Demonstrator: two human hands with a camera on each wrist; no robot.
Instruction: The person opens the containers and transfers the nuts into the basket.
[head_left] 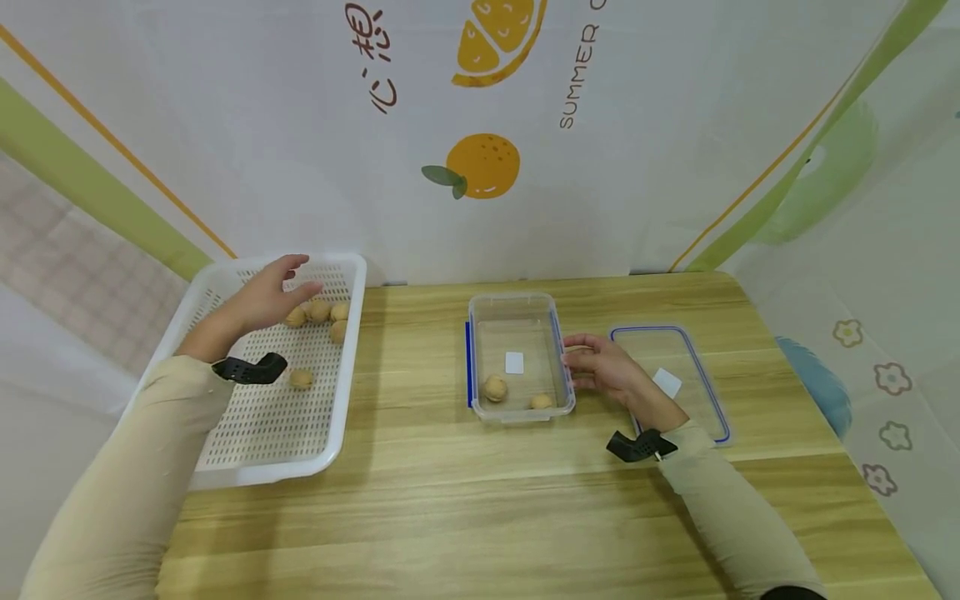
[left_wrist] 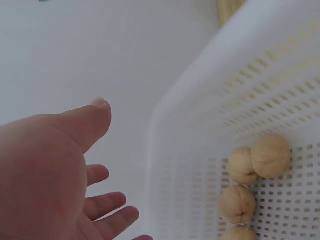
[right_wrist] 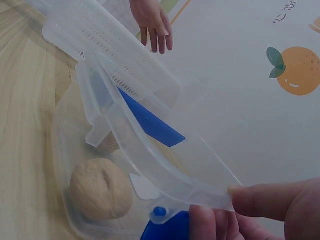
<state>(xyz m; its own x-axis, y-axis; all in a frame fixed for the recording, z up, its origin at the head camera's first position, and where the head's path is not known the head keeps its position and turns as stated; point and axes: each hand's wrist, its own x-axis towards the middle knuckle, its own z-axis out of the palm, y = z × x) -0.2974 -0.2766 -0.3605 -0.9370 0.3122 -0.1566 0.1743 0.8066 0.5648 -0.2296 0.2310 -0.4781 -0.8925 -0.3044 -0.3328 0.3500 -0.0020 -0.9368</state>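
My left hand (head_left: 262, 296) is held over the white perforated basket (head_left: 339, 417) at the left, with nothing between its spread thumb and fingers. Several walnuts (head_left: 318, 311) lie in the basket's far right corner, and a single walnut (head_left: 302, 379) sits nearer the front. At the table's middle stands a clear plastic container (head_left: 517, 329) with blue side latches. Two walnuts rest in its near end, one at the left (head_left: 495, 388) and one at the right (head_left: 541, 402). My right hand (head_left: 603, 367) pinches the container's right rim, thumb on top and fingers outside.
Right of the container, a clear lid (head_left: 648, 346) with a blue seal lies on the wooden table (head_left: 465, 500), partly under my right forearm. A white curtain (head_left: 300, 167) printed with fruit hangs behind the table.
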